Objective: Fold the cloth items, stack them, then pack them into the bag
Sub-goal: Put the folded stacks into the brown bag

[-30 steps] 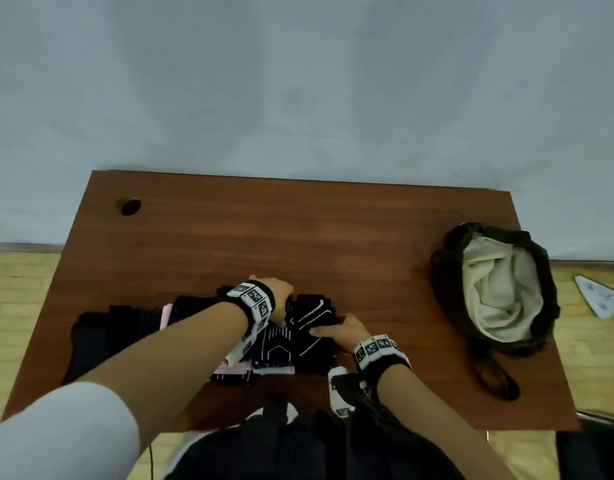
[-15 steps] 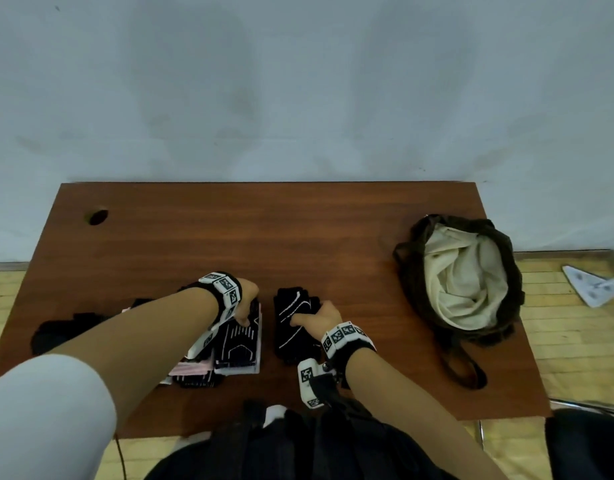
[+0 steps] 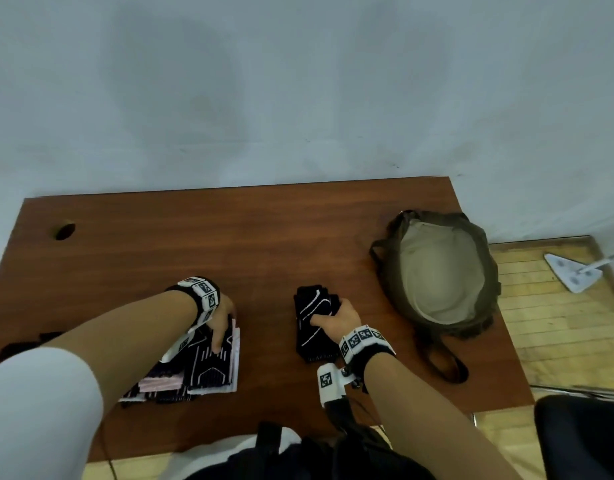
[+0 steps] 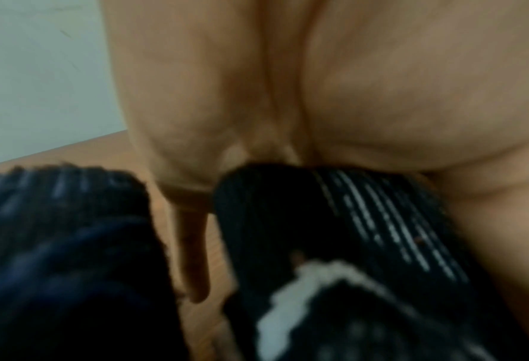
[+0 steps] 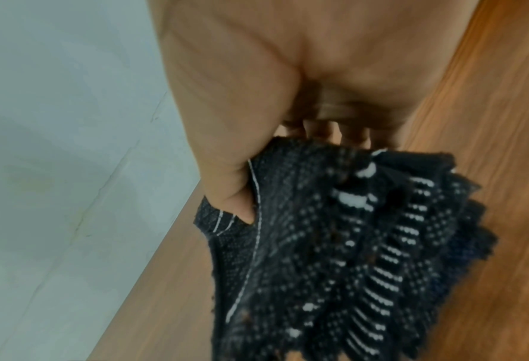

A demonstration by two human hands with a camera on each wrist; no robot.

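brown wood worktop point(image 3: 229, 244). right hand point(image 3: 336, 318) curls thumb and fingers round a folded black cloth bundle point(image 3: 314, 327) with white lines, near centre, left of the open olive bag point(image 3: 437, 271) with beige lining at the right. left hand point(image 3: 220, 320) lies on top of a stack of black, white and pink folded cloths point(image 3: 208, 368) near left; can't tell if its fingers curl round a piece. more dark cloth point(image 3: 18, 348) at far-left edge.
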